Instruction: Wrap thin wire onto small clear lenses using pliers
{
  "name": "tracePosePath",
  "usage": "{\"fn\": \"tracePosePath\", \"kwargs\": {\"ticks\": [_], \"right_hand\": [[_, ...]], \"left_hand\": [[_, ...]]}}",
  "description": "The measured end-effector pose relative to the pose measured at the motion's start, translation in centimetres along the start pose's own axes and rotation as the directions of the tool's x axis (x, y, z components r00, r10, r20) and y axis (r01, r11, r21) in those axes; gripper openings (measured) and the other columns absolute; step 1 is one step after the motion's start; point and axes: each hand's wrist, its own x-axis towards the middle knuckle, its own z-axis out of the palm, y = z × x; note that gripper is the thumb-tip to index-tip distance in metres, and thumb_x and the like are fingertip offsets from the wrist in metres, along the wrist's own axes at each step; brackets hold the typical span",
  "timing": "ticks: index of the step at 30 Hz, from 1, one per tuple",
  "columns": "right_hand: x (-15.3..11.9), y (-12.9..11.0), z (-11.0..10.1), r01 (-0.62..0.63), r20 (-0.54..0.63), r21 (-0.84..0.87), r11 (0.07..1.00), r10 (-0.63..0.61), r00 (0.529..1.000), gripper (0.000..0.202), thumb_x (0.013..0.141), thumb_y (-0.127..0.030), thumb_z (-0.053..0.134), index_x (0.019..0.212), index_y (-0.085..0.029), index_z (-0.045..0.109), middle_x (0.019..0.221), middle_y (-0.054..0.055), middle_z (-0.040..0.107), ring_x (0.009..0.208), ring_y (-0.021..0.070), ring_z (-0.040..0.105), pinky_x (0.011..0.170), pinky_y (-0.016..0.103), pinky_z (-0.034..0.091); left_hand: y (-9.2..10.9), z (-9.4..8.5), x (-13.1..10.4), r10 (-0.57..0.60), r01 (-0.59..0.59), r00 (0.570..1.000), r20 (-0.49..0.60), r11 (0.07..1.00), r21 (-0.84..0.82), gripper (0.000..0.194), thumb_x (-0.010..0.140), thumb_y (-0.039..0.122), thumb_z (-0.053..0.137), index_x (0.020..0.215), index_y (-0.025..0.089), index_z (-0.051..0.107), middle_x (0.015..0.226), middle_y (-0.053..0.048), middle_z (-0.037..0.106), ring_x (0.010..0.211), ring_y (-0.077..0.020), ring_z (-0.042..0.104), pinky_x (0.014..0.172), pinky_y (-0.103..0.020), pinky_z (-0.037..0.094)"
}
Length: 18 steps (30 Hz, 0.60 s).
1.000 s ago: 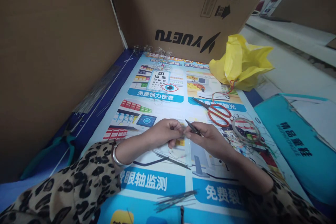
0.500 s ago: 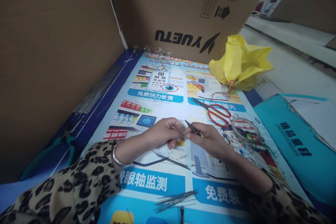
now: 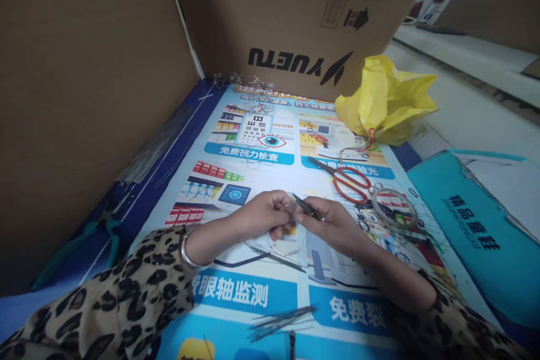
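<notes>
Over the printed sheet, my left hand [image 3: 270, 215] is closed, its thumb and fingers pinching a thin wire piece whose fine loop [image 3: 291, 252] hangs faintly below. My right hand [image 3: 331, 224] touches fingertips with it. A small dark pointed tool [image 3: 307, 207] is gripped between its thumb and forefinger, the tip pointing up and left; its kind is hard to make out. Where the fingers meet, the wire is mostly hidden. Below the hands lie a few dark wire lengths [image 3: 278, 259], and nearer me a bundle of cut wires [image 3: 280, 320].
Orange-handled scissors [image 3: 352, 184] lie beyond my right hand, beside a coil [image 3: 395, 208]. A yellow bag [image 3: 388, 104] and a teal box [image 3: 472, 236] stand right. Teal-handled pliers [image 3: 95, 233] and many wires [image 3: 154, 143] lie left. Cardboard [image 3: 291, 11] walls the back.
The dark tool in my right hand has tilted and shifted slightly left, its tip closer to my left fingers. My left hand has hardly moved.
</notes>
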Motion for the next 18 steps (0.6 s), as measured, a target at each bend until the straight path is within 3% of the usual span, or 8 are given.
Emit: {"fn": "tracePosePath", "kwargs": {"ticks": [12,18], "right_hand": [[-0.19,0.34,0.39,0.045,-0.065,-0.012,0.999,-0.046,0.997,0.02,0.08,-0.036,0.049,0.072,-0.018,0.054,0.063,-0.002,0.051,0.06,0.0104,0.044,0.056,0.022,0.035],[-0.11,0.44,0.47,0.072,-0.081,0.022,0.997,-0.07,0.994,0.02,0.081,-0.035,0.049,0.074,-0.017,0.056,0.065,-0.001,0.054,0.062,0.0108,0.048,0.059,0.023,0.039]], "left_hand": [[0.76,-0.11,-0.23,-0.084,0.084,0.995,0.058,0.996,-0.006,0.011,0.069,0.021,0.056,0.066,0.01,0.056,0.054,0.002,0.054,0.035,-0.0039,0.045,0.038,-0.017,0.036],[0.54,-0.07,-0.19,-0.071,0.072,0.997,0.023,0.997,-0.022,0.012,0.069,0.022,0.057,0.069,0.01,0.057,0.053,0.003,0.053,0.033,-0.0034,0.042,0.035,-0.017,0.034]]}}
